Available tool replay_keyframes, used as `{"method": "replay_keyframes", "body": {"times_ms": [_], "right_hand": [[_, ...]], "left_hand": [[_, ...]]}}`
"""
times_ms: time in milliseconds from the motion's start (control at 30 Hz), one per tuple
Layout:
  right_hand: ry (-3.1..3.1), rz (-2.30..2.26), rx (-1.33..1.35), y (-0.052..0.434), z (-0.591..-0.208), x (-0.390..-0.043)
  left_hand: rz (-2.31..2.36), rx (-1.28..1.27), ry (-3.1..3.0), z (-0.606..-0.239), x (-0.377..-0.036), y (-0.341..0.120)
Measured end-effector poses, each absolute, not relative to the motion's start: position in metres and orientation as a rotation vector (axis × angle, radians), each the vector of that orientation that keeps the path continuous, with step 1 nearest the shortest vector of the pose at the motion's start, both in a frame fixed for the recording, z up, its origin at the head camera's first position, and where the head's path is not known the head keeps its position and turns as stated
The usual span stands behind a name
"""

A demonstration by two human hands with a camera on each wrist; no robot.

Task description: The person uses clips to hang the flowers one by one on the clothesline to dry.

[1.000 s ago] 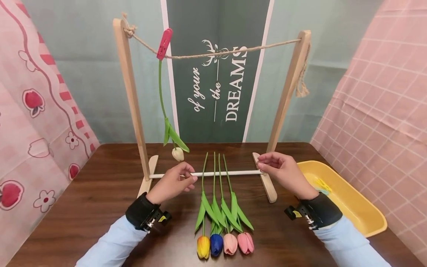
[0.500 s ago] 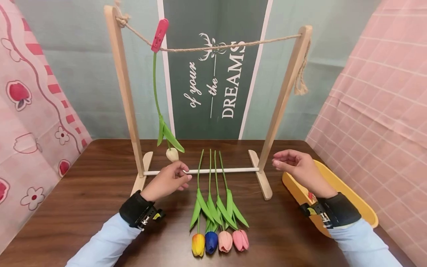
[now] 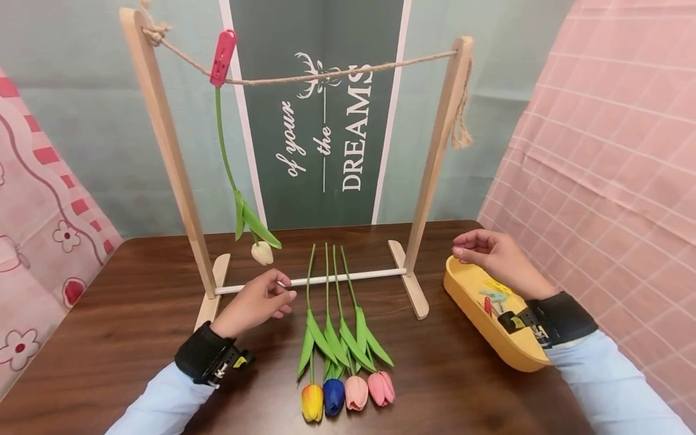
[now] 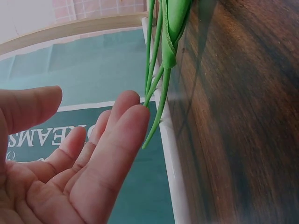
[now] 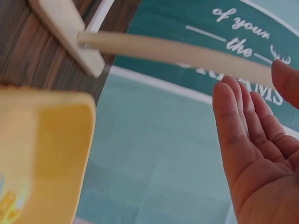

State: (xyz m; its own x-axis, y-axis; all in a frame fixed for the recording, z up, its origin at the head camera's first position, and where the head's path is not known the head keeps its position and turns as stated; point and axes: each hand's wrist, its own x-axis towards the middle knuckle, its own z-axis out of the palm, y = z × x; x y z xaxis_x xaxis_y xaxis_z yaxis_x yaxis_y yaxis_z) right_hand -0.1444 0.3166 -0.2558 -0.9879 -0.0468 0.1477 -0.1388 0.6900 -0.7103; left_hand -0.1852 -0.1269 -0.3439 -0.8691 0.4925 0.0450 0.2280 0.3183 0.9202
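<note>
My left hand point(image 3: 255, 302) hovers with relaxed fingers and holds nothing, left of the tulip stems and near the white rod point(image 3: 375, 275). Above the far edge of the yellow tray point(image 3: 478, 320) is my right hand point(image 3: 500, 257), its fingers loose and nothing in them. A white tulip point(image 3: 262, 252) hangs head down from the rope point(image 3: 326, 77), held by a red clothespin point(image 3: 223, 57). On the table lie a yellow tulip point(image 3: 312, 403), a blue tulip point(image 3: 333, 397), a pale pink tulip point(image 3: 356, 393) and a pink tulip point(image 3: 381, 388), stems pointing away across the rod.
Two wooden posts point(image 3: 168, 151) on flat feet carry the rope, with the white rod joining them low down. Several small coloured clothespins point(image 3: 493, 296) lie in the tray. A pink checked cloth point(image 3: 587, 151) borders the right side, and a green printed cloth point(image 3: 315, 145) the back.
My right hand has moved right, from beside the stand's right foot to over the yellow tray. The left hand stays near the stems. The view has swung to the right.
</note>
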Motion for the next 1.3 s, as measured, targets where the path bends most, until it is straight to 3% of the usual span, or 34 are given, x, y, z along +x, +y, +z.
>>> {"method": "replay_keyframes", "body": {"times_ms": [667, 1300], "right_hand": [[-3.066, 0.948, 0.075, 0.372, -0.271, -0.162], [-3.388, 0.802, -0.137, 0.377, -0.294, -0.148]], "left_hand": [[1.555, 0.591, 2.335, -0.346, -0.182, -0.134], [1.531, 0.620, 2.300, -0.349, -0.185, -0.124]]}}
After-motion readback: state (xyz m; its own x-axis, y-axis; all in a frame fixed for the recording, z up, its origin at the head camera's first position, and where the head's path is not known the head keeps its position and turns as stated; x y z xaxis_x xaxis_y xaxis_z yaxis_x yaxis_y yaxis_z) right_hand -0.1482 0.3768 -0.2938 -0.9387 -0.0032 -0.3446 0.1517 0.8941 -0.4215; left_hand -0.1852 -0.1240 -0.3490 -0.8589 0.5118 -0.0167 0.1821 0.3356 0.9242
